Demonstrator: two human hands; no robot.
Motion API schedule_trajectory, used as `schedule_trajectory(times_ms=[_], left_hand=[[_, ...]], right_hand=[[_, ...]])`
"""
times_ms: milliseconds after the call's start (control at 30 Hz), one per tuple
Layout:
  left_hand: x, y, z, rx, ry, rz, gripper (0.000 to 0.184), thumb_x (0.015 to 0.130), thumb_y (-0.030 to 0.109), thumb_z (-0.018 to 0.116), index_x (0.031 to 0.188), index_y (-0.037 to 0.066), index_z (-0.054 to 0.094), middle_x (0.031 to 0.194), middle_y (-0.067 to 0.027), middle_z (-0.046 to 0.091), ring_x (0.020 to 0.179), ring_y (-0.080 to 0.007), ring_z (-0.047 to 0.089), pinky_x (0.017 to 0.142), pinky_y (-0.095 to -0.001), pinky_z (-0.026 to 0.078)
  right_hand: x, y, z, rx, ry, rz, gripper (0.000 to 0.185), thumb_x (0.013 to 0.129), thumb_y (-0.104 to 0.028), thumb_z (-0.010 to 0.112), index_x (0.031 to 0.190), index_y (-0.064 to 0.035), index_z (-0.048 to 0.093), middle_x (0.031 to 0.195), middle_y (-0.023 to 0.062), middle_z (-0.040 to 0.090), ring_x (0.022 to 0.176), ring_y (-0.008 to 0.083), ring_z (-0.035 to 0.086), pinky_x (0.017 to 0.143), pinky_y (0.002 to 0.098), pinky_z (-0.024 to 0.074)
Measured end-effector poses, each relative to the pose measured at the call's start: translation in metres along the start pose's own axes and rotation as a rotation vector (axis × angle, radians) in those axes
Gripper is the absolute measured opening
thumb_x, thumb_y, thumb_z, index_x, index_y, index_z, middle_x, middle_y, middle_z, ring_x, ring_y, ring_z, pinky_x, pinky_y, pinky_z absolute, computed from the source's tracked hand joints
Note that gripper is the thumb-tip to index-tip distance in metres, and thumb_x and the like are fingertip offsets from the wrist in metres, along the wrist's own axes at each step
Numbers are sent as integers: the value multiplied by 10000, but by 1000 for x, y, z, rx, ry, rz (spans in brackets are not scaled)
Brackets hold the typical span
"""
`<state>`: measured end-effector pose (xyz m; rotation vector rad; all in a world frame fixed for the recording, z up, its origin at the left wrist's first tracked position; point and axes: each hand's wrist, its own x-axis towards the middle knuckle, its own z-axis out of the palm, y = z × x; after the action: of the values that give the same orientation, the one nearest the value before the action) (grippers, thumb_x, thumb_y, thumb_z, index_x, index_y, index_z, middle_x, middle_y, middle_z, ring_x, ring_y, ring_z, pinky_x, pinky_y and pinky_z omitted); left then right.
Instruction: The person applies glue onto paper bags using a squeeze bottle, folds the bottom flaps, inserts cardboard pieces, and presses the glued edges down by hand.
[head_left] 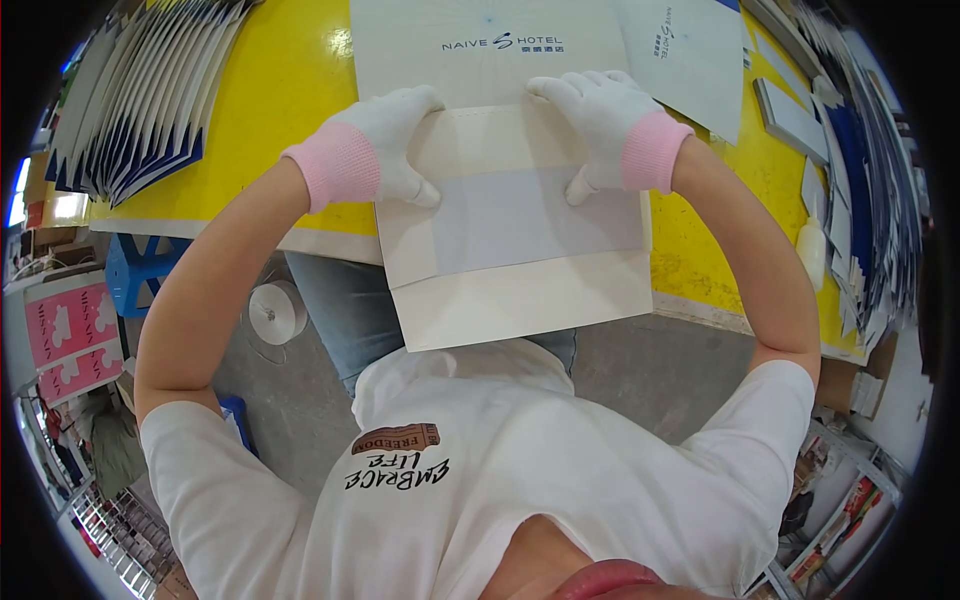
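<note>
A cream paper bag (500, 305) lies flat in front of me, its near end folded out into wide flaps and overhanging the table edge. A pale bluish-grey rectangular panel (510, 225) shows in the middle of that end. My left hand (400, 140), in a white glove with a pink cuff, rests on the bag's left side, thumb and fingers spread apart. My right hand (598, 125), gloved alike, lies on the right side, also spread, its thumb on the panel. Beyond both hands, printed "NAIVE HOTEL" lettering (503, 43) is on the paper.
The yellow table (290, 80) holds a fanned stack of blue-edged paper bags (150, 100) at left and another stack (880, 190) at right. Another printed sheet or bag (690, 70) lies beside mine. A white bottle (811, 255) is near my right forearm. A blue stool (145, 270) stands below.
</note>
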<state>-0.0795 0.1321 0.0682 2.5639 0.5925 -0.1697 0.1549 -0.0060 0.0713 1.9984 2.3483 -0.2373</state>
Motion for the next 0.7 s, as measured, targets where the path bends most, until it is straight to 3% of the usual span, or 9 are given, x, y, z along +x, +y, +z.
schedule_trajectory(times_ms=[100, 200, 300, 400, 500, 600, 700], left_hand=[[-4, 6, 2, -18, 56, 2, 680, 610, 248, 792, 1190, 22, 519, 1118, -204, 603, 1049, -375, 589, 905, -400, 486], [-11, 9, 7, 12, 156, 55, 617, 613, 219, 787, 1141, 28, 531, 1074, -185, 602, 1008, -378, 587, 871, -408, 488], [-18, 14, 8, 97, 220, 120, 547, 618, 188, 781, 1086, 45, 537, 1034, -155, 592, 971, -366, 575, 838, -411, 478], [-21, 14, 11, 174, 268, 200, 505, 630, 170, 774, 1063, 65, 535, 1022, -132, 580, 960, -355, 560, 824, -406, 463], [-25, 11, 14, 202, 260, 209, 499, 647, 156, 765, 1078, 72, 527, 1031, -128, 580, 967, -356, 553, 831, -402, 456], [-33, 17, 20, 174, 252, 172, 489, 669, 130, 751, 1092, 62, 514, 1022, -142, 594, 960, -367, 557, 831, -409, 456], [-31, 20, 14, 107, 161, 78, 466, 691, 99, 729, 1096, 51, 505, 1006, -161, 609, 946, -374, 564, 831, -415, 455]], right_hand=[[-1, -9, -7, 205, -10, 194, 777, 603, -319, 835, 1263, -58, 517, 1060, 157, 649, 1054, 325, 600, 985, 382, 403], [4, -17, -14, 114, -72, 158, 574, 652, -293, 798, 1123, -50, 579, 972, 157, 675, 983, 326, 628, 942, 370, 425], [-3, -26, -11, -88, 99, -5, 430, 696, -266, 761, 1025, -53, 585, 970, 146, 687, 962, 315, 635, 908, 357, 435], [-2, -35, -22, -47, -70, 91, 395, 710, -235, 748, 1002, -43, 563, 988, 152, 688, 976, 330, 634, 892, 391, 456], [-3, -33, -42, 55, -343, 265, 511, 691, -231, 763, 1101, -12, 552, 1037, 170, 673, 1017, 326, 631, 892, 411, 478], [-29, 5, -60, 396, -286, 136, 653, 665, -189, 779, 1229, 5, 512, 1094, 175, 650, 1033, 295, 633, 882, 407, 502], [-46, 57, -55, 599, -274, -179, 771, 625, -94, 768, 1329, -18, 462, 1125, 128, 633, 1063, 238, 614, 913, 367, 482]])
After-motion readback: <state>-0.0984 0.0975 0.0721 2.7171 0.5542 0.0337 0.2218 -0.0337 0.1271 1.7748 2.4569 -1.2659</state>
